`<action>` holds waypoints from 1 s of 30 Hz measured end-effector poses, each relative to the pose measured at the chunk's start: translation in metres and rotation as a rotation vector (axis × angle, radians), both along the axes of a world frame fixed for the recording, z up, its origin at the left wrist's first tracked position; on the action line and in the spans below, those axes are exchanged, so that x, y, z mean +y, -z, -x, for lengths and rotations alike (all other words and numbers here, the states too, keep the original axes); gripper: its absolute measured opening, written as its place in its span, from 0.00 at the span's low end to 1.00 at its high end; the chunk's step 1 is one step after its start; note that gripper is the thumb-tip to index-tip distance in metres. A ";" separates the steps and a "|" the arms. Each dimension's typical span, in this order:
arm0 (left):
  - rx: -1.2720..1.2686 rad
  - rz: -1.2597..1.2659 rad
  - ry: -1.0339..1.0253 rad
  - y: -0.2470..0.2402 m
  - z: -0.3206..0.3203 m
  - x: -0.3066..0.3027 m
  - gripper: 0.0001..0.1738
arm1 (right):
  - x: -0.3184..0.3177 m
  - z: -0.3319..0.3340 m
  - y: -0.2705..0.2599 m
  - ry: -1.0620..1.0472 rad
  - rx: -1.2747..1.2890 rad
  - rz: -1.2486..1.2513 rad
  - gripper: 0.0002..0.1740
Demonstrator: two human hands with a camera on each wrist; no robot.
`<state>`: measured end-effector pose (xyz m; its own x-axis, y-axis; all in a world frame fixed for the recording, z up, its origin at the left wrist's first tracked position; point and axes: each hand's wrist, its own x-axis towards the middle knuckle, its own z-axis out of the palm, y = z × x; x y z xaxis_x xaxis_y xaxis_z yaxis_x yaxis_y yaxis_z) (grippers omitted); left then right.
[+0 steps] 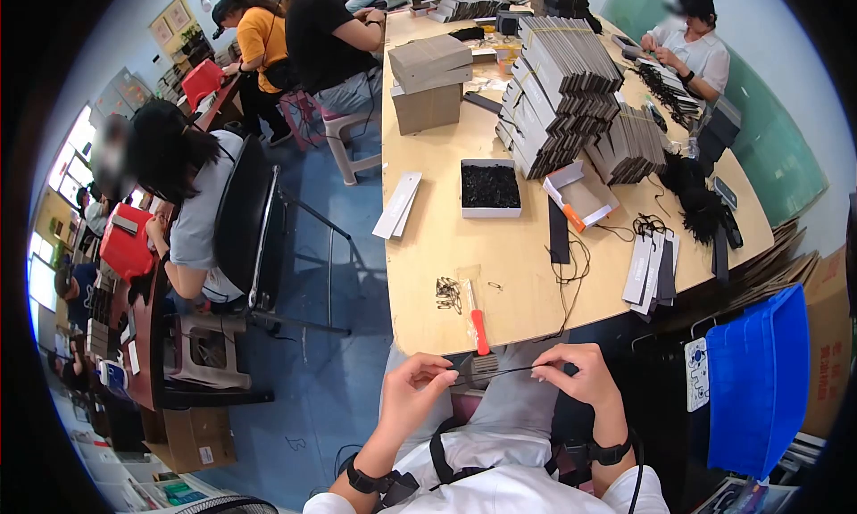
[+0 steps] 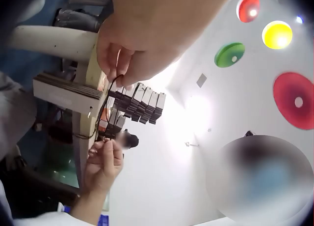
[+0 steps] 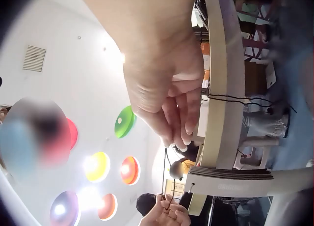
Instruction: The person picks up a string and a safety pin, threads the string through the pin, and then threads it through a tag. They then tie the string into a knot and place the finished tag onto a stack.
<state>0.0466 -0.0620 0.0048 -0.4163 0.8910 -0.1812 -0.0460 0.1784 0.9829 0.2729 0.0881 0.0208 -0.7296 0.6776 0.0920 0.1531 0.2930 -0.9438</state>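
In the head view, a thin black cord (image 1: pixel 511 370) runs between the two hands, low in front of the table's near edge. My left hand (image 1: pixel 415 391) pinches its left end between thumb and fingertips. At the other end, the right hand (image 1: pixel 582 374) pinches it the same way. The right wrist view shows the cord (image 3: pixel 164 169) as two strands between the hands. Below it, a stack of grey cards (image 2: pixel 64 96) with a punched hole shows in the left wrist view, close to the cord.
A red-handled tool (image 1: pixel 480 333) lies at the table's (image 1: pixel 420 264) near edge, beside small black loops (image 1: pixel 448 294). Farther back stand a white box (image 1: pixel 490 213) of black bits and tall card stacks (image 1: pixel 562 86). Corded tags (image 1: pixel 644 269) lie right, above a blue bin (image 1: pixel 759 389).
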 end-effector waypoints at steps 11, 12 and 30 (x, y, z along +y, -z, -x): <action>-0.891 -0.124 0.176 0.008 -0.004 -0.016 0.14 | -0.019 -0.034 0.030 -0.092 -0.031 -0.071 0.04; -0.788 -0.091 0.167 0.004 -0.005 -0.016 0.12 | -0.021 -0.037 0.030 -0.093 -0.032 -0.070 0.04; -0.468 -0.284 0.058 0.019 -0.010 -0.018 0.04 | -0.001 -0.068 0.067 0.235 0.057 0.144 0.02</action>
